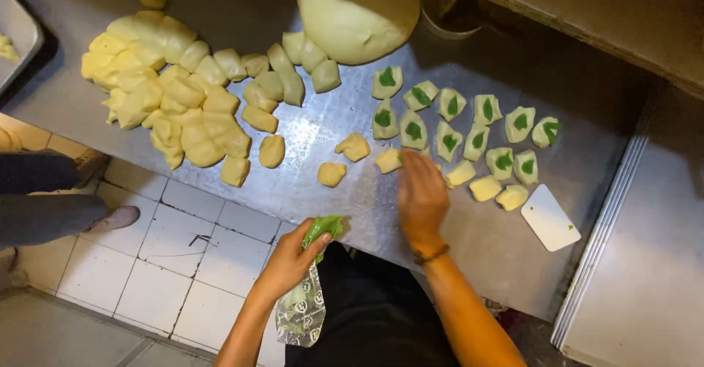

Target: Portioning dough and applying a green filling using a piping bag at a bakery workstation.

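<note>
Left hand [290,257]: at 6 o'clock, fingers wrapped round a clear plastic piping bag of green filling [312,283]
Right hand [420,195]: fingers loosely curled, touching a small yellow dough piece [389,160]
Filled pieces [449,125]: green-dabbed dough rows at 1 o'clock
White plastic scraper [550,217]: 3 o'clock
Large round dough ball [357,15]: 12 o'clock

Thirteen green-topped dough pieces [413,130], one white scraper [550,217].

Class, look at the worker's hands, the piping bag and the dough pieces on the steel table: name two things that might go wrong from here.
1. The piping bag in the left hand hangs past the table edge, so green filling might drip on the floor.
2. The right hand reaches over filled pieces and might smear them.
</note>
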